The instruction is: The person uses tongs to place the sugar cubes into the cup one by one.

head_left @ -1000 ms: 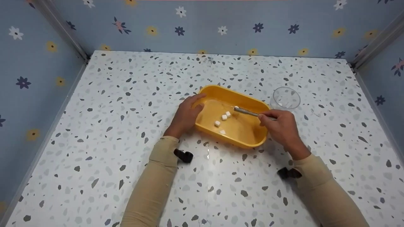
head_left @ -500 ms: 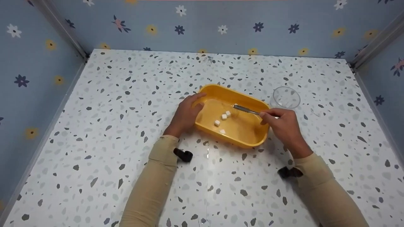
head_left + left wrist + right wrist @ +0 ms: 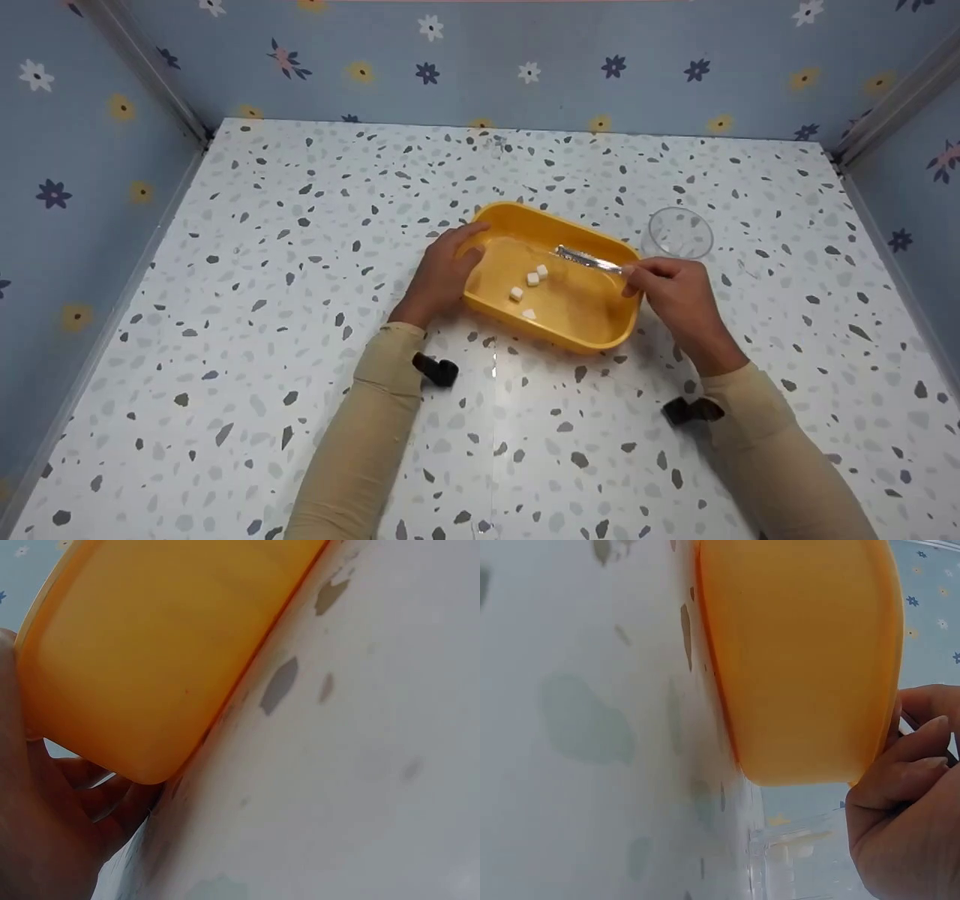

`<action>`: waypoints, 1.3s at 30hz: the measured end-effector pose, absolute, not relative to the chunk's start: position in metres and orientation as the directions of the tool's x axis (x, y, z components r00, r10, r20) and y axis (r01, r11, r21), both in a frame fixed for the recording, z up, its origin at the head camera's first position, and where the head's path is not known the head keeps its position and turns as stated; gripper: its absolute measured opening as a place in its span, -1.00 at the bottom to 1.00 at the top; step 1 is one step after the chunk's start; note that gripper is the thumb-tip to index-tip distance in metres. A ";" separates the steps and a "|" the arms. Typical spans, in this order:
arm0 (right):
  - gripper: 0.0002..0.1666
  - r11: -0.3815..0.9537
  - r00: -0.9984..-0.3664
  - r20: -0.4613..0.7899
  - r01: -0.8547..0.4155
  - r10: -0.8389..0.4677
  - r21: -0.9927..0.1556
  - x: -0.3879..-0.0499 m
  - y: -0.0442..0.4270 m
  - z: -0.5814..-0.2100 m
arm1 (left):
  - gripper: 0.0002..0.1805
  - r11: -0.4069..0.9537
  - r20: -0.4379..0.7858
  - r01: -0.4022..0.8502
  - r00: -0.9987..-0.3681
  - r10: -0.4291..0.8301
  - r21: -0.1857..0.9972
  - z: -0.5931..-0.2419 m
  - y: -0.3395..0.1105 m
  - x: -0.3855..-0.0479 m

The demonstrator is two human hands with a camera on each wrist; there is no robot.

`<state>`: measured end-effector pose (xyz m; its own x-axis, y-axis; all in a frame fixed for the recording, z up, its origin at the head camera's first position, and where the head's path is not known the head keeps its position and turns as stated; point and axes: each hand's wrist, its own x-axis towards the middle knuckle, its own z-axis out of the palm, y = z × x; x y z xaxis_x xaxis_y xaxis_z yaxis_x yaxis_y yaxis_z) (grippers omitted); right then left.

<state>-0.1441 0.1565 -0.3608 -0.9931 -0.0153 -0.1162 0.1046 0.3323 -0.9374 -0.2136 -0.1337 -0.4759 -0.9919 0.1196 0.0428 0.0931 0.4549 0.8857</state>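
A yellow tray (image 3: 525, 321) lies at an angle on the speckled table, with several small white cubes (image 3: 533, 279) on its floor. My left hand (image 3: 441, 271) grips the tray's left end, thumb over the rim; in the left wrist view its fingers (image 3: 112, 799) lie against the outside wall. Above the tray's right end, my right hand (image 3: 679, 304) holds metal tweezers (image 3: 589, 260), whose tips reach down toward the tray's far side. Whether a cube is between the tips cannot be told. The right wrist view shows curled fingers (image 3: 907, 772) beside the tray wall.
Just beyond my right hand stands a clear glass container (image 3: 680, 234), with something pale inside it in the right wrist view. Blue flowered panels (image 3: 480, 67) border the table at the back and both sides.
The right hand has shifted slightly to the right and the tweezers have tilted, their tips a little farther back. The left hand and tray have stayed in place.
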 end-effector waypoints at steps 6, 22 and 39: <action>-0.49 0.352 -0.983 -0.182 0.158 -0.037 -0.923 -0.184 0.199 -0.426 | -0.52 0.472 0.052 0.102 -0.992 0.117 0.876 -0.474 -0.133 -0.214; -0.50 0.139 -0.984 -0.158 0.146 -0.079 -0.979 -0.187 0.206 -0.431 | -0.54 0.455 0.064 0.113 -0.990 0.123 0.883 -0.476 -0.134 -0.214; -0.60 -0.023 -0.975 -0.207 0.209 -0.080 -0.978 -0.189 0.209 -0.432 | -0.53 0.448 0.041 0.086 -0.993 0.109 0.890 -0.475 -0.133 -0.214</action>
<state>-0.1893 0.2086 -0.4322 -0.9752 -0.0799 -0.2066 0.2090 -0.0226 -0.9777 -0.2136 -0.1325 -0.4746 -0.9932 0.1090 0.0405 0.0855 0.4484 0.8897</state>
